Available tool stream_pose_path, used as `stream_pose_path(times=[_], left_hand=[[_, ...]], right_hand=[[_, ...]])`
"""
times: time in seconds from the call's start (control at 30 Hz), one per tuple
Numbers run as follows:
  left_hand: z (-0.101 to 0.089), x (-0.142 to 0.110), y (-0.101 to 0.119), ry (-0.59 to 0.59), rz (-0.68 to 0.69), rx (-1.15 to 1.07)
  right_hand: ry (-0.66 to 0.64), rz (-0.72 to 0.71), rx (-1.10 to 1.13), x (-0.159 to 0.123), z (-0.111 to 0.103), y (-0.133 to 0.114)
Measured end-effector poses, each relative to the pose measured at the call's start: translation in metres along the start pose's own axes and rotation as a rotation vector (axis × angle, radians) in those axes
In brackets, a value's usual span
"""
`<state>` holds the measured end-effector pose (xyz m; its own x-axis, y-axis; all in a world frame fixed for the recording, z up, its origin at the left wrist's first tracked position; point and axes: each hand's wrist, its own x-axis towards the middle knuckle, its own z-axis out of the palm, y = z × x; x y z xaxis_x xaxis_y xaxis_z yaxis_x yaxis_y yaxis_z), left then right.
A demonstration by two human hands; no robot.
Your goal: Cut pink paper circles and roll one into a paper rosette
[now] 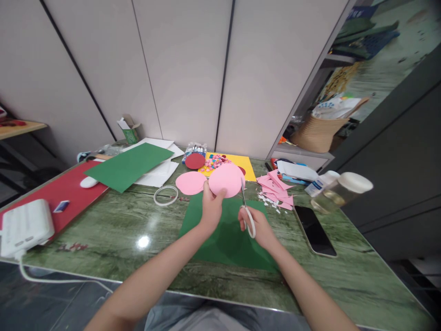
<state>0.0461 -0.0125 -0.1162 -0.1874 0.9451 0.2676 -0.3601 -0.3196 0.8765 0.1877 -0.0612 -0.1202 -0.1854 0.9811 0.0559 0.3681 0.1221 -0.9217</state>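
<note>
My left hand (212, 207) pinches the lower left edge of a pink paper circle (226, 178), holding it up above a green paper sheet (223, 239). In my right hand (257, 225) is a pair of scissors (252, 224) with white handles, fingers wrapped round the loops. The blades point upward at the circle's right edge; whether they touch the paper I cannot tell. Another pink paper circle (191, 183) lies on the table just left of the held one. Behind it rests a dark red circle (195, 161).
Pink paper scraps (275, 188) lie to the right, near a phone (315, 230) and a lidded bottle (341, 192). A white tape ring (166, 196), a green sheet (131, 165) and a power bank (26, 226) are leftward. Colourful beads (217, 161) sit on yellow paper (246, 168).
</note>
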Motion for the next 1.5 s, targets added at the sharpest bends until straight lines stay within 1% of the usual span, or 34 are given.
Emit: stream_pose_path(times=[0.17,0.33,0.57,0.77,1.03,1.33,1.5], left_hand=[[-0.0002,0.0002,0.0000,0.031,-0.004,0.013],[0.0003,-0.0002,0.0003,0.033,0.000,-0.006],[0.0003,-0.0006,0.0018,0.023,0.004,0.041],[0.0003,-0.0021,0.0034,-0.008,0.011,0.027],[0.0009,-0.0027,0.0042,-0.019,0.017,0.019],[0.0015,-0.0021,0.0046,0.020,0.015,0.047],[0.0007,-0.0011,0.0031,0.009,0.019,0.020]], right_hand=[[-0.004,0.000,-0.004,0.0004,0.0005,0.0031],[-0.003,-0.007,-0.007,0.0010,0.0015,0.0031],[-0.006,0.003,0.008,0.0001,0.0009,0.0010],[0.011,-0.021,-0.036,0.0004,-0.0001,0.0014],[0.009,-0.015,-0.019,0.0001,0.0011,0.0015],[0.006,-0.008,-0.021,0.0005,0.0011,0.0012],[0.005,-0.008,-0.019,0.0006,0.0009,0.0016]])
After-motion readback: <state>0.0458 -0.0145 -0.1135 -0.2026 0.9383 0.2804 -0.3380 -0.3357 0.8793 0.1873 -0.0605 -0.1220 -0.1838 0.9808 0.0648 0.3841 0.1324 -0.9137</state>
